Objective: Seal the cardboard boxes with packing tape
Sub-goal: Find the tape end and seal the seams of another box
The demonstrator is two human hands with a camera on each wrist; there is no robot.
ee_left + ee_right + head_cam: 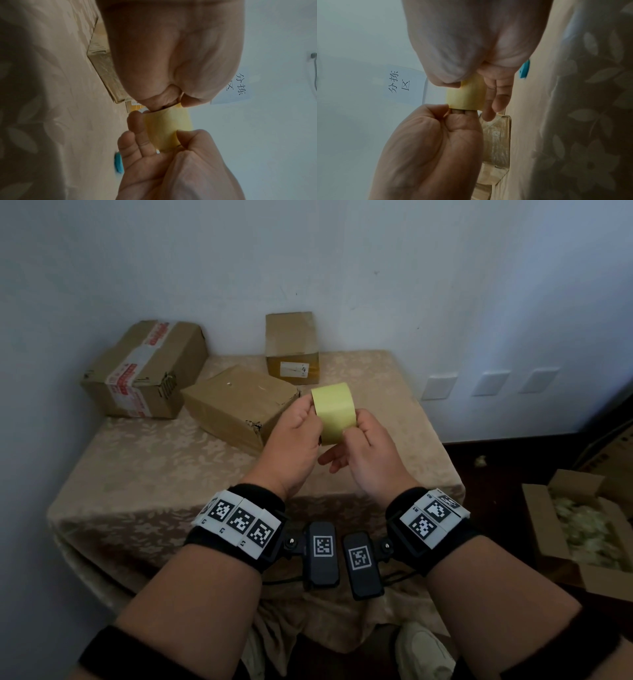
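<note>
Both hands up over the tabletop (144, 474), holding a pale yellow roll of packing tape (334, 412) between them. Left hand (291, 445) pinches the roll's left edge, fingers curled. Right hand (368, 453) grips the lower right edge with thumb on top, other fingers loosely extended under it. Behind: flat brown cardboard box (239, 405) just left of the roll, small upright cardboard box (291, 347), taped cardboard box with red print (144, 368) far left. Beige floral cloth covers the tabletop; white wall (342, 251) behind; open cardboard carton (579, 525) on the dark floor, right.
</note>
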